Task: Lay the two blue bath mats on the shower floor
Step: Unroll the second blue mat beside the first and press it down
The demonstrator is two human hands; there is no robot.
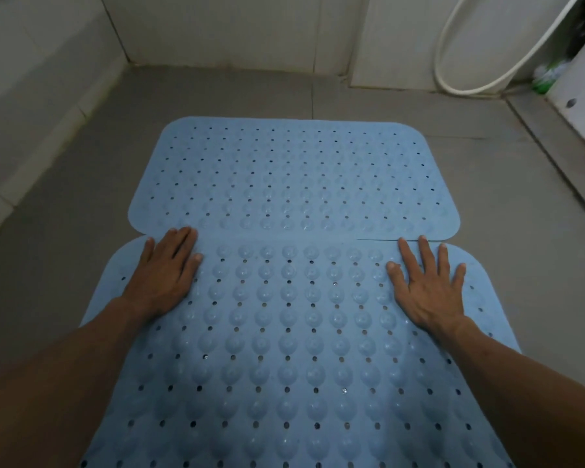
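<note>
Near mat on grey shower floor

Blue bath mats, dotted with holes; grey floor.

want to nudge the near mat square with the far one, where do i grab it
Probably pinch the near mat's rounded far-right corner, beside the right hand, coming from the right over bare floor. It lies flat, so only edges offer a grip.

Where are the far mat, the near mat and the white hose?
far mat [294, 177]: head view, middle of its top.
near mat [284, 332]: head view, bare middle between the hands.
hose [460, 87]: head view, bottom of its loop.
</note>
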